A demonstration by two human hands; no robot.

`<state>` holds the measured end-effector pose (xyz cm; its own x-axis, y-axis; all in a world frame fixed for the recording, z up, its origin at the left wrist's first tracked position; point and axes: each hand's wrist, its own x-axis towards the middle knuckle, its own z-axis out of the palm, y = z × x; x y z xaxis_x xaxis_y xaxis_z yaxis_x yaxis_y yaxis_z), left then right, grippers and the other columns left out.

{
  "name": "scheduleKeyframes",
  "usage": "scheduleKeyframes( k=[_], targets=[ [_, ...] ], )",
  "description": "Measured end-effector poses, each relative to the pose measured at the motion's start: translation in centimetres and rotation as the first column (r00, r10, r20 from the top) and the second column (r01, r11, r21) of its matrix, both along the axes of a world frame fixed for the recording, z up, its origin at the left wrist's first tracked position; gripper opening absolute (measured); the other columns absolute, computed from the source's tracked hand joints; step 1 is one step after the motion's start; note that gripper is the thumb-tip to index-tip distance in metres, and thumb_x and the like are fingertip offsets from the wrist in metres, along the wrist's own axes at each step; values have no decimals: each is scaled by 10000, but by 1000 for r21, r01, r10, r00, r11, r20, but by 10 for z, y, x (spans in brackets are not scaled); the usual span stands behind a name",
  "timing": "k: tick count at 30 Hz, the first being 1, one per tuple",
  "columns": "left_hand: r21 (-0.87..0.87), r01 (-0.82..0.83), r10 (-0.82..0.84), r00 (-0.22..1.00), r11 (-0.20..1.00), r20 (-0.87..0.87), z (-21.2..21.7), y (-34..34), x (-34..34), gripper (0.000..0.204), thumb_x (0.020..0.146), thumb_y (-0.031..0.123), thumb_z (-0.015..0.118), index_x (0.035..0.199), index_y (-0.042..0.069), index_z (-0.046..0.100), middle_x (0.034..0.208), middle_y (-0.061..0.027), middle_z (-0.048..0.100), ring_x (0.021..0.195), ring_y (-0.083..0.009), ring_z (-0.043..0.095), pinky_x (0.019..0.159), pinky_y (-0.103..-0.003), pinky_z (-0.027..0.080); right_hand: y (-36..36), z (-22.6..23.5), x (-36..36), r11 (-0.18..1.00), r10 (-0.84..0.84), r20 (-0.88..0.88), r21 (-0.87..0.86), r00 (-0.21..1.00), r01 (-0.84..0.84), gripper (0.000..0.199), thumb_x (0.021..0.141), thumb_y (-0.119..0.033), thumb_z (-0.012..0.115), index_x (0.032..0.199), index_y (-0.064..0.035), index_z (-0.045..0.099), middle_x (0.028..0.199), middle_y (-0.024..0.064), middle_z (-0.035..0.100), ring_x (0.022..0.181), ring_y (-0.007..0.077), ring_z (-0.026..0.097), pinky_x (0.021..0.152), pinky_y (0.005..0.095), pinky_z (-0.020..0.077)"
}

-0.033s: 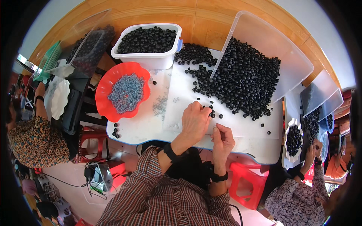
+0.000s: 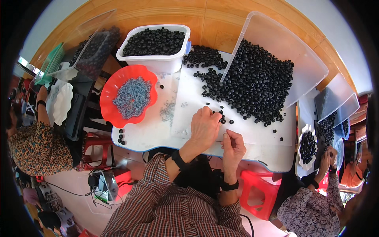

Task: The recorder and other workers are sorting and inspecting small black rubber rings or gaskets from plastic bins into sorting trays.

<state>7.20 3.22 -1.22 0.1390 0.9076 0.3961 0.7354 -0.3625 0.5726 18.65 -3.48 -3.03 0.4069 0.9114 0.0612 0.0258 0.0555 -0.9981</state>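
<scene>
My left hand [image 2: 205, 125] is closed over the front part of the white table, its fingertips against a few small black round pieces [image 2: 222, 121]. Whether one is pinched in those fingers is hidden. Close by on its right, my right hand [image 2: 233, 146] has thumb and forefinger pressed together; anything between them is too small to make out. Just beyond both hands spreads a large heap of black round pieces [image 2: 256, 79], spilling from a clear plastic bin [image 2: 302, 51] tipped on its side. A red scalloped bowl [image 2: 107, 98] with tiny grey-blue parts [image 2: 133, 98] stands to the left.
A white tub [image 2: 154, 62] full of black pieces stands at the back left. Stray tiny parts [image 2: 167, 110] lie on the white table [image 2: 158, 136]. Other people work at left [image 2: 39, 150] and right [image 2: 312, 205]. Red stools [image 2: 256, 193] stand below the table's edge.
</scene>
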Motion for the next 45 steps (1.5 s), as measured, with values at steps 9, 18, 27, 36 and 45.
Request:
scheduleKeyframes(
  k=[9,18,27,36,45],
  targets=[
    [-73,-5,26,956,997,293,0,-4,-5,186,778,109,753,915,46,644,894,-95,564,783,-246,597,652,-373,490,-1,1,-2,1000,-4,33,-8,999,4,98,911,-17,654,1004,11,637,789,8,605,646,57,544,578,202,457],
    [-178,644,250,-22,744,968,16,-20,-43,154,922,-28,610,1076,-25,621,991,-133,679,874,-214,702,778,-341,606,-1,1,-3,1000,-19,40,0,999,19,99,902,13,650,999,20,637,800,19,607,666,61,549,598,209,470],
    [-78,682,278,-188,727,942,-1,-38,-60,191,965,58,584,1136,-22,615,1021,-155,682,858,-202,697,759,-332,597,-8,27,-19,997,52,-6,-51,999,-52,101,905,-2,656,1005,14,647,862,29,621,688,74,578,613,209,484],
    [-125,665,284,-137,736,949,1,-50,-69,230,985,70,561,1174,-42,626,1031,-145,687,862,-197,701,772,-326,599,-13,50,-40,980,197,-100,37,975,-195,135,891,-16,690,1024,6,680,940,44,609,714,81,588,611,200,473],
    [-190,636,268,-27,748,963,2,-57,-73,243,986,106,572,1175,-29,647,957,-89,672,787,-140,629,739,-303,548,-12,49,-48,962,266,-146,106,953,-252,142,887,14,686,1028,14,701,963,45,594,784,87,588,679,207,476]
  ],
)
